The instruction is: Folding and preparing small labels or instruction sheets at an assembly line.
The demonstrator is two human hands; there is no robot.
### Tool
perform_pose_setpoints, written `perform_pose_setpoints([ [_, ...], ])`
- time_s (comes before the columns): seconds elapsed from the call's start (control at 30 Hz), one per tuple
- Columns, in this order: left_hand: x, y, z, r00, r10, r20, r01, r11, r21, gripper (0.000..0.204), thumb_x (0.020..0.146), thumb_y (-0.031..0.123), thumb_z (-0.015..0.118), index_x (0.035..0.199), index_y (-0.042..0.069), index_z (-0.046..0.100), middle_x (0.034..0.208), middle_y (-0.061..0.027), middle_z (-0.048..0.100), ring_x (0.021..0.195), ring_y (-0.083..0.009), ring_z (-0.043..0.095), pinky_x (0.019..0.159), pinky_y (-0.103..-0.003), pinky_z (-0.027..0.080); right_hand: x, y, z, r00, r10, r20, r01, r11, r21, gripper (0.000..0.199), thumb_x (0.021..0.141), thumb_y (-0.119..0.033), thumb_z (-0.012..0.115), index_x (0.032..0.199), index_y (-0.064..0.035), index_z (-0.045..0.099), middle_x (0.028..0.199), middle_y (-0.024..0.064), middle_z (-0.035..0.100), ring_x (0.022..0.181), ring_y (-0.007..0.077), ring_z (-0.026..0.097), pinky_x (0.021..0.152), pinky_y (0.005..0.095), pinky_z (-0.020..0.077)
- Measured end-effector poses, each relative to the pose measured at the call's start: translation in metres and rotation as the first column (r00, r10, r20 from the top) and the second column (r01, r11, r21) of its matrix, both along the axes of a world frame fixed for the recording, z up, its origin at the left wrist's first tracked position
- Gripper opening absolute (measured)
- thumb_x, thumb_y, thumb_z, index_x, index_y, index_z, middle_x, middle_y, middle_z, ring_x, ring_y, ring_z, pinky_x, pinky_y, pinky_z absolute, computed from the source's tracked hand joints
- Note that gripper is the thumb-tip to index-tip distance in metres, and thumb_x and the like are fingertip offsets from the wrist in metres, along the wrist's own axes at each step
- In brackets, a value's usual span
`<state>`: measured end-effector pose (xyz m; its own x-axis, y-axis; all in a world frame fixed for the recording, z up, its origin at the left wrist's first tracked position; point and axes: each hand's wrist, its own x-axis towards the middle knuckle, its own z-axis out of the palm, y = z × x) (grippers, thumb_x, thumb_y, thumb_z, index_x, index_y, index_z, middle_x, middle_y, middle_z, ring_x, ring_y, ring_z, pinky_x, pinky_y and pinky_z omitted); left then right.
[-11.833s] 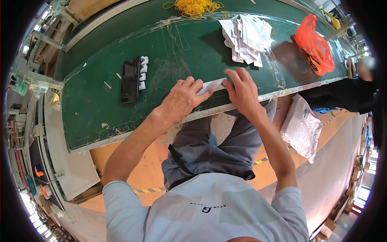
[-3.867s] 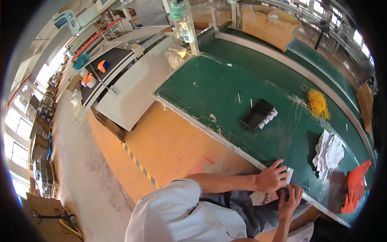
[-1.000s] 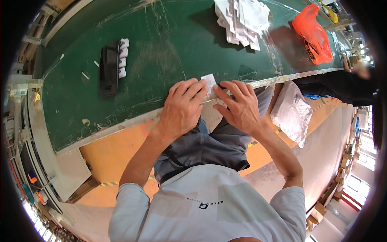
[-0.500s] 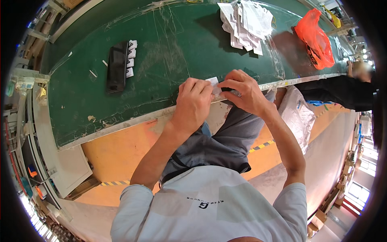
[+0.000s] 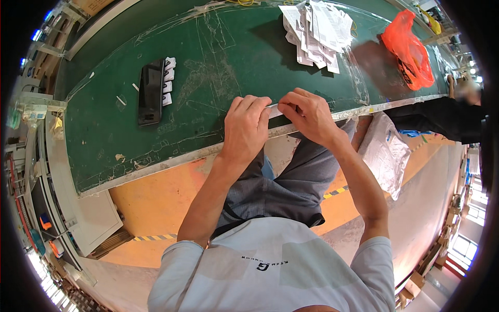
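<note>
Between my two hands, just above the table's near edge, is a small white folded paper point(image 5: 274, 111), mostly covered by fingers. My left hand point(image 5: 244, 125) pinches its left end with the fingers bent over it. At the other end my right hand point(image 5: 311, 115) grips it with thumb and curled fingers. To the left on the green table point(image 5: 208, 109) lies a black phone-like slab point(image 5: 150, 93), with several small white folded pieces point(image 5: 168, 86) lined up along its right side. A loose pile of white printed sheets point(image 5: 318, 34) sits farther back, right of centre.
A red plastic bag point(image 5: 408, 49) stands at the table's right end. Beside my right leg hangs a pale plastic sack point(image 5: 385, 153). Another person in dark clothes point(image 5: 436, 120) is at the far right along the same table. Small scraps point(image 5: 121, 100) lie left of the slab.
Both hands have shifted slightly, with the fingers now more extended along the paper. The white paper shows as a narrow strip instead of a wider, raised piece.
</note>
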<state>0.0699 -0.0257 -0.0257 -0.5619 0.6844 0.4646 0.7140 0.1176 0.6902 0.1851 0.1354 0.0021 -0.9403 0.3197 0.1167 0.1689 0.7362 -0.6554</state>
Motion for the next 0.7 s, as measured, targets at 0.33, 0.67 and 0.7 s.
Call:
perform_pose_setpoints([
  [0.33,-0.002,0.003,-0.004,0.999,0.007,-0.035,-0.007,1.0,0.0,0.016,0.088,0.001,0.072,0.104,0.002,0.071,0.098,-0.0103,0.07,0.091,-0.0321,0.065,0.08,-0.043,0.054,-0.007,-0.014,-0.014,0.987,-0.113,-0.11,0.13,0.979,0.158,0.013,0.093,-0.019,0.073,0.093,-0.0096,0.064,0.082,0.0078,0.063,0.078,0.0317,0.067,0.066,0.045,0.0518],
  [0.67,-0.017,-0.003,-0.001,0.96,-0.214,-0.18,0.197,0.975,-0.104,0.013,0.087,0.003,0.074,0.1,0.001,0.07,0.102,-0.0106,0.066,0.097,-0.0315,0.063,0.083,-0.043,0.054,0.0,-0.01,-0.009,0.971,0.051,-0.233,-0.007,0.983,0.186,0.01,0.093,-0.016,0.072,0.101,-0.0091,0.073,0.085,0.009,0.063,0.083,0.0305,0.068,0.069,0.0427,0.0541],
  [0.7,-0.021,-0.001,-0.003,0.959,-0.213,-0.187,0.197,0.975,-0.1,0.013,0.087,0.003,0.074,0.1,0.001,0.07,0.102,-0.0106,0.066,0.097,-0.0315,0.063,0.083,-0.043,0.054,-0.001,-0.006,-0.01,0.97,0.052,-0.239,-0.005,0.981,0.192,0.01,0.093,-0.016,0.072,0.101,-0.0091,0.073,0.085,0.009,0.063,0.083,0.0305,0.068,0.069,0.0427,0.0541],
])
